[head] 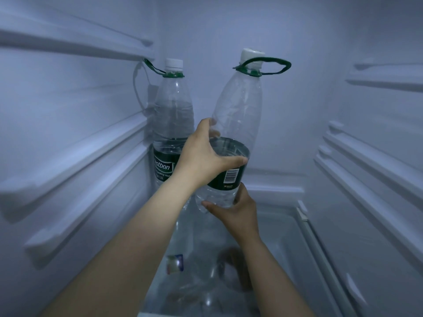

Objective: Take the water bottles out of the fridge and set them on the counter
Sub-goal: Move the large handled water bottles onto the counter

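Two large clear water bottles with white caps, green neck handles and dark green labels are inside the fridge. The nearer bottle (pixel 238 110) is tilted to the right and lifted off the glass shelf (pixel 281 239). My left hand (pixel 203 154) grips it round the middle, at the top of its label. My right hand (pixel 235 211) cups its base from below, fingers curled round the bottom. The second bottle (pixel 171 117) stands upright in the back left corner, partly hidden by my left hand.
White fridge walls with moulded shelf rails run along the left (pixel 75 154) and the right (pixel 366 161). A thin white cable (pixel 137 88) hangs in the back left corner beside the standing bottle. The glass shelf reflects my arms and the bottle.
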Available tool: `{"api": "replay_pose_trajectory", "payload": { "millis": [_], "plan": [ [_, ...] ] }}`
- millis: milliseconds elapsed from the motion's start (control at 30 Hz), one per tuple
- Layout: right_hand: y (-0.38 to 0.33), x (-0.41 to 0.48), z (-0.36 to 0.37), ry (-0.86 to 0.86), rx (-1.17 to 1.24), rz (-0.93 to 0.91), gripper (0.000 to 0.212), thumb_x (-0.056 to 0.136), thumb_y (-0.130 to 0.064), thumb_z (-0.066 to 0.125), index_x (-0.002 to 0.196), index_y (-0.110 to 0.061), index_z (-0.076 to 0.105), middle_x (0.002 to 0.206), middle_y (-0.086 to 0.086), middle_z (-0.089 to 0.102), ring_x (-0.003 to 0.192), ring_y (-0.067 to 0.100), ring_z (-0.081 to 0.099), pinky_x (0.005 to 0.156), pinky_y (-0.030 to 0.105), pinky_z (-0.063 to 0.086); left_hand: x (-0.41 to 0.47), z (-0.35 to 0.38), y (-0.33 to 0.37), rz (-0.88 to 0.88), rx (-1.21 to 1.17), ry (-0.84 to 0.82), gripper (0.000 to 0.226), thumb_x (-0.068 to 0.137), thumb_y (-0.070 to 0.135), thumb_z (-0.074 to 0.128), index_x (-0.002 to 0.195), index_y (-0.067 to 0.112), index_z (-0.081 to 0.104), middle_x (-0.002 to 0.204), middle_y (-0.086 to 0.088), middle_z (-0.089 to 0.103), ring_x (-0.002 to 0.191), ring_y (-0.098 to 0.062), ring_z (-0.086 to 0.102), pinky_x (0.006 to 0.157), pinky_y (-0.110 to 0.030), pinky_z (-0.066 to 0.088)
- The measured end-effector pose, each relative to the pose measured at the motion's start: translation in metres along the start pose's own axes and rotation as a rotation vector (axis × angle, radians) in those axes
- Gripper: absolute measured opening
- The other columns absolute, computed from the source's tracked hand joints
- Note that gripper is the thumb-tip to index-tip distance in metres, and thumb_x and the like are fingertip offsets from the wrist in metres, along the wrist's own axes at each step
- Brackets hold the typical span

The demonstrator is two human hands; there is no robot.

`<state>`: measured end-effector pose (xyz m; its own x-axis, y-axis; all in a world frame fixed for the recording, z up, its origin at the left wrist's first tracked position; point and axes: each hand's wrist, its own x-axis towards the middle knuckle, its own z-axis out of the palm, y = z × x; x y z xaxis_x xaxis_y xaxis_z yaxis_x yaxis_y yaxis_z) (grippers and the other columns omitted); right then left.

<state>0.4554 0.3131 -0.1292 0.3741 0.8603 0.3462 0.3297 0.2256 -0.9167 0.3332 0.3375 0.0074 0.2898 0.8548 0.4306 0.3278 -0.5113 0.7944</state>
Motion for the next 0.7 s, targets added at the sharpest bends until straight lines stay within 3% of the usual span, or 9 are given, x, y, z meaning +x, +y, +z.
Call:
{"api": "replay_pose_trajectory", "payload": {
  "millis": [133,433,567,700],
  "plan": [
    [-0.011,-0.005,-0.008,0.049,-0.013,-0.06,0.065,0.057,-0.037,0.093,0.111,-0.04,0.059,0.105,-0.02,0.071,0.097,-0.002,0.067,0.079,0.022,0.057,-0.002,-0.003,0.014,0.026,-0.008,0.005,0.102,0.053,0.048,0.088,0.138,0.028,0.035,0.124,0.011,0.054,0.113,-0.008,0.051,0.089,-0.024,0.041],
    [-0.064,-0.028,-0.035,0.092,-0.06,-0.156,0.057,0.059,-0.029,0.093,0.102,-0.043,0.059,0.093,-0.033,0.069,0.089,-0.008,0.066,0.07,0.01,0.052,-0.019,-0.022,0.044,0.135,-0.1,0.039,0.102,0.059,0.056,0.082,0.143,0.026,0.032,0.131,0.012,0.054,0.116,-0.004,0.051,0.089,-0.018,0.041],
    [-0.087,-0.048,-0.043,0.117,-0.049,-0.162,0.061,0.061,-0.035,0.09,0.115,-0.034,0.063,0.102,-0.02,0.073,0.094,-0.004,0.068,0.077,0.02,0.055,-0.034,-0.029,0.047,0.134,-0.29,-0.077,0.097,0.06,0.048,0.085,0.142,0.033,0.035,0.131,0.009,0.057,0.116,-0.007,0.057,0.099,-0.036,0.05],
    [-0.106,-0.075,-0.053,0.109,-0.09,-0.162,0.058,0.06,-0.034,0.089,0.113,-0.036,0.064,0.101,-0.022,0.073,0.093,-0.003,0.069,0.079,0.025,0.057,-0.054,-0.031,0.048,0.134,-0.386,-0.105,0.101,0.054,0.057,0.083,0.141,0.046,0.032,0.128,0.013,0.06,0.115,-0.004,0.059,0.099,-0.038,0.05]
  ]
}}
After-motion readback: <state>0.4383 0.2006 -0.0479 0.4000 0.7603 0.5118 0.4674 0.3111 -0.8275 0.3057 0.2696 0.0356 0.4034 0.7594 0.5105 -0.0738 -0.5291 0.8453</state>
